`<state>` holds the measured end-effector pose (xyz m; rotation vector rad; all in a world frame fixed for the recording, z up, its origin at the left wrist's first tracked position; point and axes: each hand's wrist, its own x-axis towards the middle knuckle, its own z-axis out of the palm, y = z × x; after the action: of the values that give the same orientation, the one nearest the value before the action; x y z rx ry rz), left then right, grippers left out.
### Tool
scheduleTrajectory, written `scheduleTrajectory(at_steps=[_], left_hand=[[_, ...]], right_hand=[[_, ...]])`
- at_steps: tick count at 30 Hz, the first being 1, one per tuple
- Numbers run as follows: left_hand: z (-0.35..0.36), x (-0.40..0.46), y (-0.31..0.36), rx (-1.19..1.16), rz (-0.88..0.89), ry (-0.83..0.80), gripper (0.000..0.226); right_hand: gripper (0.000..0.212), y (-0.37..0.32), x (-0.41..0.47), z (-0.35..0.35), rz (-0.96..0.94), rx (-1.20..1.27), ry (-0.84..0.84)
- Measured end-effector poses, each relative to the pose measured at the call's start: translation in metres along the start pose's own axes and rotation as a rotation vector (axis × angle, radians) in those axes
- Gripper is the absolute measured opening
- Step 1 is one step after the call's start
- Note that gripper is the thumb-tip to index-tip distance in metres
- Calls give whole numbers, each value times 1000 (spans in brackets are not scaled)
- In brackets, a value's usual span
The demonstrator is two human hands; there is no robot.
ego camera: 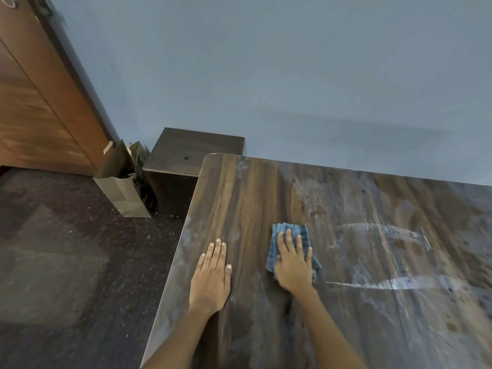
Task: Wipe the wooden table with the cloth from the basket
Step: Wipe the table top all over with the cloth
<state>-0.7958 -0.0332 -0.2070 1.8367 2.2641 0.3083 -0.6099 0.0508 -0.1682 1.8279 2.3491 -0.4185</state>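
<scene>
Cloth (291,235), blue and folded into a small pad, lies flat on the wooden worktop (359,262) near its left end, pinned under the right hand (294,265), whose fingers are spread straight over it and press it down rather than gripping it. The left hand (211,275) rests flat on the bare wood just beside the left edge, fingers straight and close together, holding nothing. To the right of the cloth the surface carries pale, chalky streaks and smears (386,283) along with darker spots, so most of the wiping appears to lie ahead on that side. The main risk is that a flat palm with no grip lets the pad slide out or bunch up on a fast stroke, leaving bare fingers dragging through the residue. A small folded pad may also just push the white film around instead of lifting it, smearing it wider. Wiping leftward could sweep dirt off the edge onto the dark floor (66,262), where a paper bag (119,190) stands. No basket is in view.
</scene>
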Motion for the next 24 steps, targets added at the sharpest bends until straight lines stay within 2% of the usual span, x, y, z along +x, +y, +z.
scheduleTrajectory(at_steps=[2, 6, 8, 11, 13, 16, 20, 22, 24], left_hand=[[-1, -6, 0, 10, -2, -15, 53], [0, -16, -2, 25, 12, -14, 53], [0, -22, -3, 31, 17, -16, 53], [-2, -31, -4, 4, 0, -39, 52], [-4, -36, -2, -14, -10, -45, 52], [-5, -40, 0, -43, -6, -52, 52], [0, -41, -2, -46, 1, -27, 59], [3, -42, -3, -38, 38, -8, 67], [4, -43, -6, -67, 54, -10, 70]], right_hand=[[60, -27, -13, 6, -84, 37, -1], [63, -32, -79, 39, -414, -45, -11], [64, -10, -98, 39, -421, -57, -46], [64, 11, -87, 25, -286, -39, -24], [65, 9, -61, 17, -215, -29, 12], [58, -20, -37, 12, -158, 29, -27], [57, -46, -61, 21, -364, 69, -55], [63, -40, -85, 28, -503, 67, -88], [66, -21, -94, 30, -549, -11, -38]])
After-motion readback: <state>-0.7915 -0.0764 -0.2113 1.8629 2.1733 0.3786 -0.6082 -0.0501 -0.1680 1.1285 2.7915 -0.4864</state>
